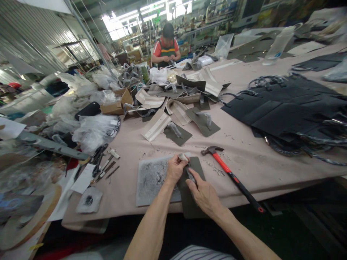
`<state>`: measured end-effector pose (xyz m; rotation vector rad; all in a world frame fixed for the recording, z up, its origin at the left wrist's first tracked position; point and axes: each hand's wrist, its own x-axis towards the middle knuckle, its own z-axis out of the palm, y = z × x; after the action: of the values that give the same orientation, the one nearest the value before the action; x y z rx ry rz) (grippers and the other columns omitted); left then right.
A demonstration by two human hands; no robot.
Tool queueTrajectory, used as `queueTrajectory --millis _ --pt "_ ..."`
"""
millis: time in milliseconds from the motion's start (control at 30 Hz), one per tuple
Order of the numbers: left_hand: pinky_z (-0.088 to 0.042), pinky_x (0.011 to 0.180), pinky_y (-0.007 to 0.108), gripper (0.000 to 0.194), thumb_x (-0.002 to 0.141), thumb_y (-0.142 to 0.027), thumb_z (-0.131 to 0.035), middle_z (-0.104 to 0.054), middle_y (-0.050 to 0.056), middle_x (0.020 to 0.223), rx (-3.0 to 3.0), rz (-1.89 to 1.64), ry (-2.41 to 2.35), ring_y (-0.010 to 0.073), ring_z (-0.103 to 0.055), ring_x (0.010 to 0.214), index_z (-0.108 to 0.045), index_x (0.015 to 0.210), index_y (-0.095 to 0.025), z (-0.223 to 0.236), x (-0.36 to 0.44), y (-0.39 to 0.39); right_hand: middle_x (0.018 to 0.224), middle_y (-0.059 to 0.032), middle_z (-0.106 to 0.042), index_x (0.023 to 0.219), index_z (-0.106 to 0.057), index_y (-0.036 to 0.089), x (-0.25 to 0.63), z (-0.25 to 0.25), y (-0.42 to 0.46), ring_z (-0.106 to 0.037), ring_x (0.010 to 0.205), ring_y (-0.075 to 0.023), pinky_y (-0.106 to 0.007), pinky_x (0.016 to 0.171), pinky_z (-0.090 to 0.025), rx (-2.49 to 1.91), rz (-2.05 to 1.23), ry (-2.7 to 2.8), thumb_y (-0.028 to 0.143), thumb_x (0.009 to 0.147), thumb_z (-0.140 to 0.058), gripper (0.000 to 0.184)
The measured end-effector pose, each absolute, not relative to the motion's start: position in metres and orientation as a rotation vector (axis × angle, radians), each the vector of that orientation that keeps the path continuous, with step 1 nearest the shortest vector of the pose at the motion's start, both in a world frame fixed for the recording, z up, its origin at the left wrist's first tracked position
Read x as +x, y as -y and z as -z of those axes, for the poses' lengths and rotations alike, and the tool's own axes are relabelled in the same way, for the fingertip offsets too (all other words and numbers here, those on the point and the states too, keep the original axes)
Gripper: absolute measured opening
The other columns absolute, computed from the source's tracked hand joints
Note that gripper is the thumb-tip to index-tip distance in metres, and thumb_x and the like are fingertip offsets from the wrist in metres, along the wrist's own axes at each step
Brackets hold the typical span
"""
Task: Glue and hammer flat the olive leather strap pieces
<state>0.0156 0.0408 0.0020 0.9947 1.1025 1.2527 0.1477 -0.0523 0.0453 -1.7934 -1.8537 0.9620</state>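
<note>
A dark grey-green panel point(193, 202) lies partly over a scuffed grey board point(151, 180) at the table's near edge. My left hand point(176, 167) is closed round a small tool with a pale, rounded end point(183, 157), above the panel's far part. The tool's lower end is hidden. My right hand point(203, 191) is closed on a plastic-wrapped strap point(191, 176) attached to the panel, its fingers curled close to my left hand. To the right rests a claw hammer point(230, 175) with a red and black handle. Tiny metal bits point(215, 168) are scattered beside it.
Similar panels with wrapped straps point(176, 133) are piled beyond the board. A stack of black panels point(287, 104) covers the right side. Hand tools point(101, 166) and a small plastic tray point(89, 200) lie at left. Another person point(166, 48) sits at the far end.
</note>
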Motion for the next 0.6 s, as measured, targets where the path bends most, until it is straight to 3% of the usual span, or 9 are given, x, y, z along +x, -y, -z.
queueTrajectory --millis 167,367,467,600 --pt "-0.054 0.082 0.029 0.023 0.075 -0.032 -0.080 -0.074 0.003 0.084 1.035 -1.246 -1.151 0.0172 -0.070 0.081 -0.069 0.088 -0.017 0.003 0.017 -0.042 0.102 -0.0106 -0.072 0.136 -0.055 0.015 0.195 -0.023 0.054 -0.068 0.083 -0.0229 -0.035 0.077 -0.051 -1.800 -0.624 1.602 0.049 0.101 -0.035 0.053" --pt "-0.054 0.082 0.029 0.017 0.077 -0.028 -0.077 -0.075 0.004 0.084 1.088 -1.237 -1.158 0.0176 -0.071 0.081 -0.069 0.088 -0.017 0.004 0.017 -0.042 0.103 -0.0163 -0.064 0.118 -0.061 0.011 0.259 -0.006 0.041 -0.059 0.093 -0.0301 -0.040 0.078 -0.046 -2.122 0.057 1.849 0.043 0.098 -0.045 0.041" --pt "-0.054 0.082 0.029 0.015 0.077 -0.027 -0.075 -0.074 0.003 0.083 1.121 -1.226 -1.191 0.0173 -0.070 0.080 -0.068 0.086 -0.017 0.003 0.019 -0.042 0.098 -0.0143 -0.062 0.114 -0.062 0.012 0.272 -0.002 0.037 -0.059 0.087 -0.0280 -0.036 0.071 -0.043 -2.240 0.027 2.005 0.039 0.097 -0.048 0.034" --pt "-0.053 0.079 0.028 0.012 0.077 -0.024 -0.072 -0.073 0.003 0.082 1.167 -1.237 -1.277 0.0169 -0.069 0.078 -0.069 0.085 -0.017 0.004 0.021 -0.041 0.091 -0.0109 -0.060 0.102 -0.061 0.015 0.276 -0.007 0.028 -0.058 0.078 -0.0230 -0.032 0.064 -0.038 -2.299 -0.312 1.994 0.032 0.095 -0.050 0.022"
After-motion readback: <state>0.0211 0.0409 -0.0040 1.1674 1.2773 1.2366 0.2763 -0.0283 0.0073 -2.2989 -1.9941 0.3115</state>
